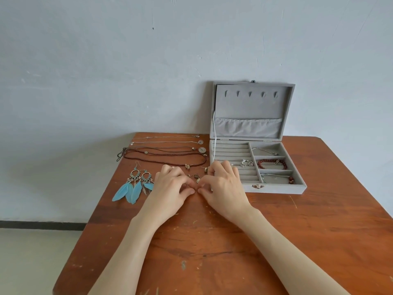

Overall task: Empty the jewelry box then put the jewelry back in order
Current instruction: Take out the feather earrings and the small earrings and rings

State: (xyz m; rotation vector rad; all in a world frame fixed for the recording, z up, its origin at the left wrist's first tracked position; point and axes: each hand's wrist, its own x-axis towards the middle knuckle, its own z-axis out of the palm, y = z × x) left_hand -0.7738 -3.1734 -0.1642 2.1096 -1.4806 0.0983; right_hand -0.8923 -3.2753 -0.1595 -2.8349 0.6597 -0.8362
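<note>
Jewelry box [276, 186], grey and velvet-lined, is set on the far right part of the wooden table [212, 241], with its lid [252, 109] stood upright against the wall.

Head view: only this one view is supplied. Part of the jewelry is already laid out to the left of the box: several necklaces [163, 153] in parallel rows, their long axes running left to right, and nearer the front a pair of blue feather earrings [134, 184] hung toward the table's front edge. Items are retained in the box's right-hand compartments: a thin chain [264, 151] in the far one, a red bead bracelet [272, 163] in the middle one, a cord with red beads [278, 178] in the near one, and a silver piece [246, 162] on the ring rolls.

The left hand [172, 186] and right hand [223, 184] are brought together over the table just left of the box's front left corner, fingertips almost touching. Both sets of fingers are curled and a small item appears to be pinched between them, but it cannot be made out. Small earrings [196, 178] are seen just beyond the fingertips.

Emptying is judged unfinished. The remaining pieces lie to the right of and beyond the hands; the right hand is nearer and partly overlaps the box's left side.
</note>
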